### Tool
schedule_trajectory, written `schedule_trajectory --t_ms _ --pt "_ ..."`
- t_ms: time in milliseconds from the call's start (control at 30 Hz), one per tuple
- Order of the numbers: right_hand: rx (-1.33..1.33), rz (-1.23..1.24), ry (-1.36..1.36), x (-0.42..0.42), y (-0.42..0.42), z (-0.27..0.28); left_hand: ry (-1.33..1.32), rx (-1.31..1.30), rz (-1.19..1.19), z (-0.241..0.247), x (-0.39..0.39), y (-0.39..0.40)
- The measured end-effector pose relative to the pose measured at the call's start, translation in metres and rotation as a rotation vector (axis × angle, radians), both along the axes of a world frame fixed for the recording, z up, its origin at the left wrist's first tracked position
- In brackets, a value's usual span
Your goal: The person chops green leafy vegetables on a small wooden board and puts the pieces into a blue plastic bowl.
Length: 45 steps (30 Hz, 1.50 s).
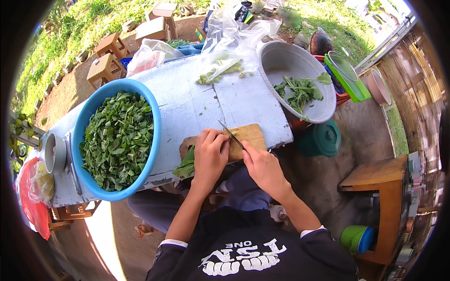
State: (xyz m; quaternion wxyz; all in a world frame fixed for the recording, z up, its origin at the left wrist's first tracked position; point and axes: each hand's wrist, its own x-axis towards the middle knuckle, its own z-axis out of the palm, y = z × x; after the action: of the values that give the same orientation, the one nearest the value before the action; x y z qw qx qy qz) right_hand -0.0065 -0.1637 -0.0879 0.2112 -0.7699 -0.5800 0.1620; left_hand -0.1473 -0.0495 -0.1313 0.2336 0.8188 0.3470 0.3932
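On a small wooden cutting board at the table's near edge, my left hand grips a bunch of leafy greens. Its leaves stick out to the left of the hand and hang over the board's edge. My right hand holds a kitchen knife by the handle. The blade points up and to the left, close beside my left fingertips, with a small bit of stem next to it. To the left stands a blue plastic basin heaped with chopped greens.
At the far right of the pale blue table, a grey basin tilts with whole leafy greens inside. Behind are a clear plastic bag and trimmings. A bowl and a red plastic bag sit left. A lidded green bucket stands on the floor.
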Motion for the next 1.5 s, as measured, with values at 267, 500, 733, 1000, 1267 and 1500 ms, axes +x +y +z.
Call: schedule_trajectory --t_ms 267,500,733,1000,1267,1500 --pt "0.322 -0.027 0.058 0.033 0.052 -0.013 0.193 -0.018 -0.186 0.025 -0.018 -0.002" --pt "0.171 0.014 0.096 0.051 0.067 -0.019 0.306 -0.045 -0.217 0.034 -0.022 0.001" --pt "0.551 0.014 0.321 0.083 0.096 0.050 0.253 -0.011 -0.205 0.030 -0.014 0.006" --pt "0.846 -0.095 0.010 0.118 0.227 0.125 0.080 -0.235 -0.131 0.022 -0.005 0.017" --pt "0.511 -0.125 0.395 0.050 0.085 0.090 0.054 -0.110 -0.103 0.021 -0.015 0.006" --pt "0.240 0.029 0.222 -0.010 -0.017 -0.005 0.061 0.003 0.055 0.009 -0.008 -0.001"
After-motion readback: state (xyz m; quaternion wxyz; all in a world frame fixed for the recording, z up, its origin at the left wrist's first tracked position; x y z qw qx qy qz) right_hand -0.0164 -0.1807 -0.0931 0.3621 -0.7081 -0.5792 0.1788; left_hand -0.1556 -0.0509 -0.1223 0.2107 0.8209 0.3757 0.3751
